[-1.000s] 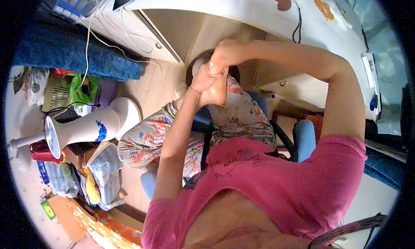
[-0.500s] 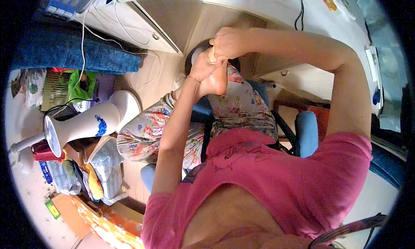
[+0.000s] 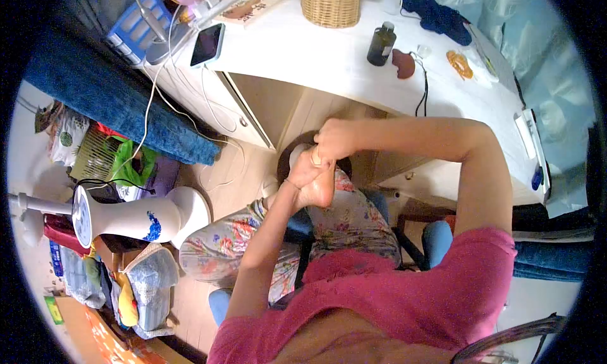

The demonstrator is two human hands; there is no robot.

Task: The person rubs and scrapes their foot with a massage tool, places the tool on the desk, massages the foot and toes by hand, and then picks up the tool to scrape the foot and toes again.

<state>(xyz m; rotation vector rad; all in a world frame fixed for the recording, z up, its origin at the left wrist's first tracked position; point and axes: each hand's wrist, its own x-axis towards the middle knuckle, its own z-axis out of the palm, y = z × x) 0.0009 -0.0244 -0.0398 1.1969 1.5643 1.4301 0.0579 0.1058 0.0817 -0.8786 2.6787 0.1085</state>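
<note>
A bare foot rests raised across the lap, its heel and sole toward me. My left hand is closed around the foot, and a thin band circles that wrist. Curled into a fist at the upper part of the foot is my right hand. A small pale yellowish piece shows between the two hands; I cannot make out what it is. The toes are hidden behind the hands. Floral trousers cover both legs.
The white desk ahead carries a phone, wicker basket, dark bottle, red-brown notched piece and amber beads. At left are a white pedestal, a cable and packed bags.
The view has tilted up, bringing more of the desktop into sight, so the hands and foot sit lower. Both hands keep nearly the same places on the foot.
</note>
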